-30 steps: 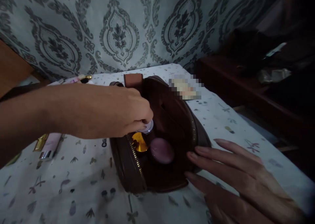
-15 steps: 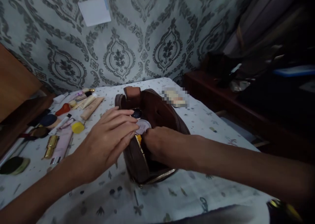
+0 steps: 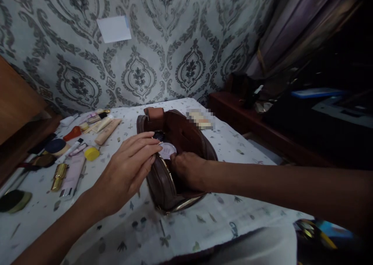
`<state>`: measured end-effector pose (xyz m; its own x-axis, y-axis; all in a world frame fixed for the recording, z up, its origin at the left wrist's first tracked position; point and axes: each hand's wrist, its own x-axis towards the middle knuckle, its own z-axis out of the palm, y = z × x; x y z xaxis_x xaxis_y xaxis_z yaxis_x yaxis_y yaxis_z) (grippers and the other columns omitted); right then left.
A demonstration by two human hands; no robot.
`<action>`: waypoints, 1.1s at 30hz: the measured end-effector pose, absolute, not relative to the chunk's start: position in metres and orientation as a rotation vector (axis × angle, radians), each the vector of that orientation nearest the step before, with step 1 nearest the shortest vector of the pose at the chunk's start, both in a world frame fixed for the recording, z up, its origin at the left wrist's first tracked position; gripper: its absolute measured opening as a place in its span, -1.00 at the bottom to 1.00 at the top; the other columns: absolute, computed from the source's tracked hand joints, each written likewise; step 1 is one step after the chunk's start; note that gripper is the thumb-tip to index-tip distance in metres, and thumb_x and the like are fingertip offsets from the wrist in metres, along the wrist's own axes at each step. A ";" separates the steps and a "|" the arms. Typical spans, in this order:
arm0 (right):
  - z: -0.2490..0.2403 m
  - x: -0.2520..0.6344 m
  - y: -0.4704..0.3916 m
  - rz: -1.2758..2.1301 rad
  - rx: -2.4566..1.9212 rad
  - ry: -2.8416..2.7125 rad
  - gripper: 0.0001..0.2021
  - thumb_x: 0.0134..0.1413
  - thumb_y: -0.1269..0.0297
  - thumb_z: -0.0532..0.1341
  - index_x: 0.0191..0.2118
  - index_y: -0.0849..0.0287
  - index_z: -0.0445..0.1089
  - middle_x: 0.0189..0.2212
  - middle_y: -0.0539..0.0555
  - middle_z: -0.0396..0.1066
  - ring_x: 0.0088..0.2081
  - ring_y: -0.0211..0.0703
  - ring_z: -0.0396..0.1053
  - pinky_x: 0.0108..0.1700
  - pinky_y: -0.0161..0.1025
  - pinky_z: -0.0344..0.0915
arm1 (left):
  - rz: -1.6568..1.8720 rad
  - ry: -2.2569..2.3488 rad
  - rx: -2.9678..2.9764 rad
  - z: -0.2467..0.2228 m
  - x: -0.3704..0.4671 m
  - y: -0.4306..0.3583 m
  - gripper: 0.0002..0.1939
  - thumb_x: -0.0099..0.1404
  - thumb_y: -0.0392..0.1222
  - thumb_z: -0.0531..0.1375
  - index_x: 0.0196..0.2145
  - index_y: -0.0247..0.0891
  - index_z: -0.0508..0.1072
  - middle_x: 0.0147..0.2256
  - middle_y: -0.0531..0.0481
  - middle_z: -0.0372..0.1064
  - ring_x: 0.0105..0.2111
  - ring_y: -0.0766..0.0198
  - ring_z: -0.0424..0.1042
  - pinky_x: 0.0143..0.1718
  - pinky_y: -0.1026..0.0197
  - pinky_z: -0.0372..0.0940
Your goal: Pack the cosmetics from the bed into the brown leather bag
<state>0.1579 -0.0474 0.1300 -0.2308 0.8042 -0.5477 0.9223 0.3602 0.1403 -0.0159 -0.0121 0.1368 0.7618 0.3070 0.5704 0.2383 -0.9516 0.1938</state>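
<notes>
A brown zip bag (image 3: 163, 183) lies open on the patterned white cloth. My left hand (image 3: 128, 168) rests on the bag's left rim, its fingers stretched over the edge. Inside the bag, a round pale compact (image 3: 167, 150) shows between my hands, with a dark round item (image 3: 159, 136) behind it, partly under my left fingertips. My right hand (image 3: 189, 169) reaches into the bag with its fingers curled beside the compact; its fingertips are hidden, so what they hold cannot be made out.
Left on the cloth (image 3: 116, 234) lie several cosmetics, among them a yellow-capped jar (image 3: 91, 153), a gold tube (image 3: 59, 176), a beige tube (image 3: 107, 131) and brushes. A blurred flat item (image 3: 201, 119) sits behind the bag. Dark furniture (image 3: 233, 111) stands at right.
The view has shifted slightly. The yellow bit seen near the compact is now out of sight, and my right hand sits a little differently inside the bag. My left hand stays on the rim.
</notes>
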 end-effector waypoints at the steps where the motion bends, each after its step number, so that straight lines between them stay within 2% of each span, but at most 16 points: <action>1: 0.130 0.157 -0.048 -0.285 1.477 2.081 -0.69 0.07 0.50 0.26 -0.02 0.34 0.47 -0.01 0.36 0.46 -0.04 0.18 0.49 -0.12 -0.10 0.46 | 0.948 0.443 2.844 0.137 -0.016 -0.012 -0.74 0.42 -0.38 0.03 -0.01 -0.29 0.40 0.02 -0.16 0.44 0.18 0.15 0.27 0.20 0.02 0.24; 4: 0.129 0.157 -0.049 -0.285 1.497 2.053 -0.59 0.06 0.50 0.27 0.07 0.35 0.41 -0.02 0.38 0.46 -0.04 0.19 0.49 -0.11 -0.11 0.44 | 0.941 0.447 2.845 0.136 -0.019 -0.013 -0.74 0.41 -0.38 0.03 0.00 -0.31 0.39 0.03 -0.17 0.43 0.19 0.14 0.26 0.21 0.03 0.23; 8: 0.139 0.161 -0.049 -0.306 1.685 1.991 -0.42 0.10 0.46 0.24 0.23 0.48 0.18 -0.09 0.42 0.50 -0.05 0.20 0.50 -0.12 -0.09 0.43 | 0.931 0.451 2.854 0.135 -0.024 -0.013 -0.71 0.42 -0.36 0.02 0.03 -0.31 0.38 0.08 -0.16 0.40 0.23 0.13 0.22 0.23 0.04 0.22; 13: 0.172 0.170 -0.050 -0.360 1.673 2.095 -0.55 0.10 0.33 0.29 0.11 0.35 0.35 -0.07 0.33 0.50 -0.04 0.13 0.49 -0.11 -0.17 0.39 | 0.939 0.473 2.863 0.132 -0.027 -0.014 -0.69 0.42 -0.35 0.02 0.07 -0.31 0.37 0.11 -0.17 0.37 0.24 0.13 0.21 0.25 0.04 0.20; 15: 0.178 0.171 -0.049 -0.350 1.651 2.106 -0.60 0.10 0.32 0.29 0.06 0.36 0.40 -0.09 0.34 0.51 -0.05 0.14 0.50 -0.11 -0.16 0.39 | 0.944 0.477 2.863 0.132 -0.028 -0.015 -0.69 0.42 -0.36 0.02 0.07 -0.31 0.37 0.11 -0.17 0.37 0.24 0.13 0.21 0.25 0.04 0.20; 18: 0.173 0.169 -0.047 -0.392 1.646 2.019 -0.67 0.06 0.34 0.30 -0.04 0.36 0.48 -0.15 0.34 0.54 -0.07 0.17 0.51 -0.14 -0.14 0.40 | 0.961 0.466 2.852 0.130 -0.027 -0.015 -0.68 0.41 -0.38 0.02 0.08 -0.30 0.36 0.11 -0.17 0.37 0.24 0.13 0.21 0.25 0.02 0.20; 21: 0.160 0.168 -0.042 -0.429 1.663 1.950 -0.73 -0.04 0.40 0.33 -0.15 0.26 0.56 -0.22 0.29 0.57 -0.13 0.16 0.54 -0.15 -0.11 0.40 | 0.972 0.462 2.843 0.128 -0.027 -0.015 -0.66 0.41 -0.38 0.02 0.10 -0.28 0.34 0.12 -0.17 0.35 0.24 0.11 0.21 0.24 -0.02 0.21; 24: 0.154 0.169 -0.039 -0.473 1.595 1.976 -0.74 -0.09 0.45 0.33 -0.19 0.20 0.59 -0.23 0.25 0.58 -0.16 0.15 0.54 -0.16 -0.11 0.39 | 0.978 0.475 2.833 0.126 -0.028 -0.016 -0.65 0.41 -0.38 0.02 0.11 -0.25 0.34 0.13 -0.15 0.35 0.25 0.10 0.20 0.24 -0.04 0.21; 28: 0.156 0.171 -0.039 -0.524 1.549 1.988 -0.75 -0.04 0.47 0.30 -0.19 0.14 0.60 -0.23 0.20 0.58 -0.19 0.12 0.55 -0.22 -0.14 0.38 | 0.971 0.483 2.826 0.124 -0.029 -0.017 -0.64 0.42 -0.37 0.02 0.13 -0.21 0.32 0.15 -0.13 0.33 0.26 0.11 0.18 0.25 -0.04 0.21; 33: 0.157 0.171 -0.039 -0.531 1.575 1.970 -0.77 -0.04 0.44 0.30 -0.20 0.15 0.59 -0.23 0.18 0.58 -0.20 0.08 0.54 -0.27 -0.20 0.35 | 0.966 0.478 2.826 0.123 -0.029 -0.017 -0.63 0.43 -0.38 0.01 0.15 -0.21 0.29 0.17 -0.13 0.30 0.28 0.14 0.14 0.26 -0.01 0.19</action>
